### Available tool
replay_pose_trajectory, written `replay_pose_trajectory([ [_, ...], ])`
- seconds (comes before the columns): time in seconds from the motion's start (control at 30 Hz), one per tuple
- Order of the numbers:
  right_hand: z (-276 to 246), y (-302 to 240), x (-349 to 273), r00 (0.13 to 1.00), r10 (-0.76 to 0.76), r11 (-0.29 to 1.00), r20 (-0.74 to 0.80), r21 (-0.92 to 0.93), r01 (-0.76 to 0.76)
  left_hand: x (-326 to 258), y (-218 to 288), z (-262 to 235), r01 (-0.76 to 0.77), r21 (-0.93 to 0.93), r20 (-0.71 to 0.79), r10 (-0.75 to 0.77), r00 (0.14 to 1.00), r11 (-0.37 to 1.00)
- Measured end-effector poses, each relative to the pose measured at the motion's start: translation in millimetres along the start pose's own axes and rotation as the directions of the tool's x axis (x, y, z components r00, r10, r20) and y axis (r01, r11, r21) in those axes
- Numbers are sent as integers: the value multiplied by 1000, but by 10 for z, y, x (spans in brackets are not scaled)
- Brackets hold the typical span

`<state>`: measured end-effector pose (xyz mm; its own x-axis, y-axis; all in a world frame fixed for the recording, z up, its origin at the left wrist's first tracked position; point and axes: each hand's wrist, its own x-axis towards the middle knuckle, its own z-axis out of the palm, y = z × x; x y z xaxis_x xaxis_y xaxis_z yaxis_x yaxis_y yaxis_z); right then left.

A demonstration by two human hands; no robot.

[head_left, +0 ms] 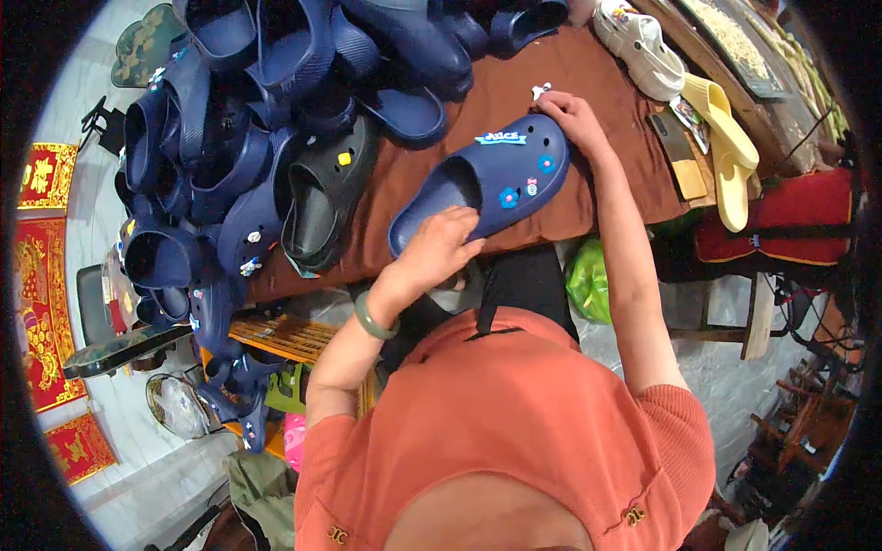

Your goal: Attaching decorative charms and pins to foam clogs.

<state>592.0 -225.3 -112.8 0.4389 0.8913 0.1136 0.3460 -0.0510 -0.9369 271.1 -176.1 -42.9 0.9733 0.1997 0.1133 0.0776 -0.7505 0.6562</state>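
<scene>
Clog in hand: a navy-blue foam clog with vent holes (496, 179) lies on its side on the brown cloth-covered table (514, 87), heel opening toward 8 o'clock and toe toward 2 o'clock.
Charms on it: a pale blue-and-white badge charm (502, 138) sits on the upper, and two small blue flower charms (508, 196) sit lower on the same upper, at 6 o'clock from the badge.
Left hand: the left hand (439, 248) is closed over the heel rim of the clog, fingers curled onto its edge; a green bangle (372, 317) rings the wrist.
Right hand: the right hand (571, 115) rests on the toe end, fingers bent down against the foam; whether they pinch anything small I cannot tell.
White bit: a tiny white piece (540, 90) lies on the cloth at 11 o'clock from the right hand, just beside the fingertips.
Black clog: a black foam clog with a yellow charm (326, 188) lies at 9 o'clock from the held clog, near but apart.
Heap: a heap of dark blue clogs (230, 110) fills the table from 9 to 12 o'clock.
Far right: a white clog (643, 46) and a pale yellow slipper (730, 147) lie at 2 o'clock, well apart from the hands.
Below table: a green plastic bag (590, 280) sits at 5 o'clock.
</scene>
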Motion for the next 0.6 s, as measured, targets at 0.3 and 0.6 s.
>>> replay_pose_trajectory([
  [0.3, 47, -191, -38, 884, 114, 981, -452, 191, -29, 545, 5, -28, 237, -924, 111, -383, 917, 301],
  [0.6, 287, -847, -284, 808, -432, 653, 401, -478, 587, 639, -127, 144, 127, -987, 71, -433, 899, 102],
])
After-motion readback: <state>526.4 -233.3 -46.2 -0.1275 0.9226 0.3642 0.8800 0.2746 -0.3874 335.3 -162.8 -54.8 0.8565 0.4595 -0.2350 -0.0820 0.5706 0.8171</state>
